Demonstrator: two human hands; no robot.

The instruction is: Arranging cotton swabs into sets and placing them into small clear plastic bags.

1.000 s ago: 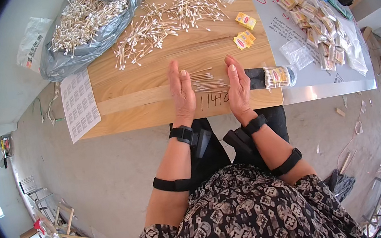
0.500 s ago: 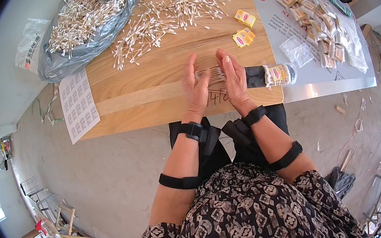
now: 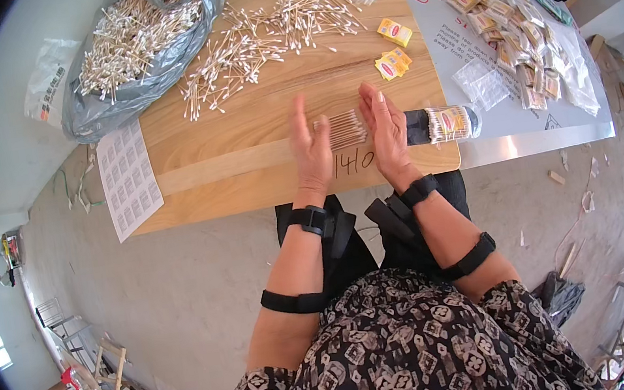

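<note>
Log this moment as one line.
left hand flat beside swab bundle | right hand opposite side | bundle squared between palms | wooden board

The small bundle of white cotton swabs near the wooden worktop's front edge is partly hidden between the left hand and right hand, their palms unseen.

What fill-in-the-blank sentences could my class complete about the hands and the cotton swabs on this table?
1. The left hand and right hand press a small bundle of cotton swabs from ____ sides.
2. The table top under the bundle is made of ____.
3. The grey bag at the far left holds more ____.
4. Both wrists wear ____ straps.

Missing words: both; wood; cotton swabs; black
</note>
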